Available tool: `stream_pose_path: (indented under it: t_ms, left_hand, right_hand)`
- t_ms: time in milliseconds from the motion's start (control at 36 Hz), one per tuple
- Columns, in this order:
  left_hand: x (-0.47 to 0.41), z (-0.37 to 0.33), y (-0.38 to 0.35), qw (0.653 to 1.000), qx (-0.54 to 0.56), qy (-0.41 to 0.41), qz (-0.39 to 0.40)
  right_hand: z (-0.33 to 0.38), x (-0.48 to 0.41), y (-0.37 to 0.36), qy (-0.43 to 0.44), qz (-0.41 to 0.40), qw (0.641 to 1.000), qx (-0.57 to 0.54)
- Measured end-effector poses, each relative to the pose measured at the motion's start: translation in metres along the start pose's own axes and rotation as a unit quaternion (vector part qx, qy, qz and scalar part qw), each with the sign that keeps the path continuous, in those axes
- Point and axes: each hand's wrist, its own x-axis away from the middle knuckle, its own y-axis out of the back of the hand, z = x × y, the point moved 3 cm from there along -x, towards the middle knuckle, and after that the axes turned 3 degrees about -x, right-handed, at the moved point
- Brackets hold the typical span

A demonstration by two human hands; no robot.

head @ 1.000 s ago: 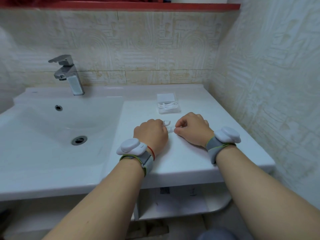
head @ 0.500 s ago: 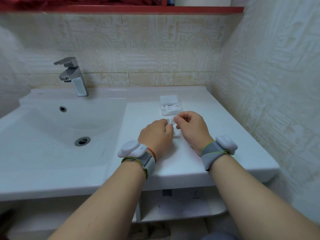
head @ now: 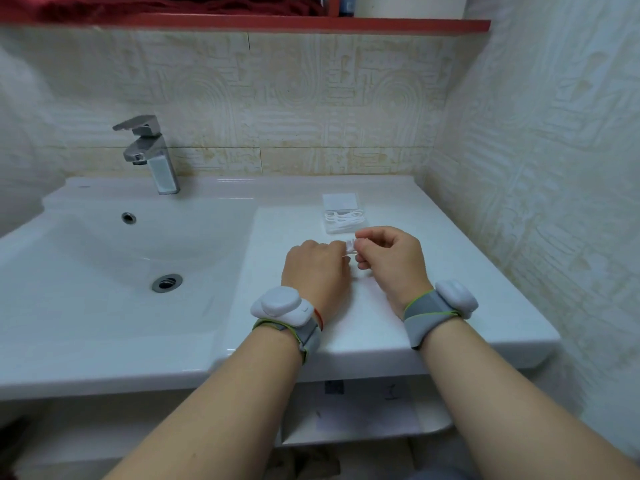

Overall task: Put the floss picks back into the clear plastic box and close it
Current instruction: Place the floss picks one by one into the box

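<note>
both hands have slid nearer the clear plastic box (head: 344, 221). right grip (head: 391, 261) pinches floss picks (head: 351, 245); left grip (head: 315, 271) is curled beside them, holding or not i cannot tell. the box lies open just past the right grip, which is nearer.

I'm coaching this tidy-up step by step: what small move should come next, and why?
Probably carry the floss picks, pinched in the right hand, forward over the clear plastic box and drop them in. The box lies open just beyond the hands, with other picks already inside. Whether the left hand also grips them is hidden.
</note>
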Motion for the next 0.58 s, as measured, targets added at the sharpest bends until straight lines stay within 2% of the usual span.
stream_pose_path:
  t_ms: [83,194,333,444,583]
  left_hand:
    - [0.000,0.001,-0.001,1.000,-0.008,-0.011,0.008]
    - [0.000,0.003,-0.001,0.992,0.122,0.022,0.026]
    - [0.001,0.007,-0.004,0.962,0.260,0.063,0.048]
    - [-0.001,0.010,-0.005,0.942,0.318,0.071,0.073]
    - [-0.003,0.012,-0.005,0.901,0.413,0.070,0.114]
  right_hand:
    - [0.002,0.002,0.000,0.011,0.002,1.000,0.003]
    - [0.003,0.004,-0.002,-0.013,0.038,0.999,-0.033]
    - [0.006,0.007,-0.006,0.006,0.083,0.996,-0.020]
    - [0.008,0.009,-0.005,0.005,0.098,0.994,-0.047]
    - [0.007,0.008,-0.006,-0.002,0.116,0.992,-0.055]
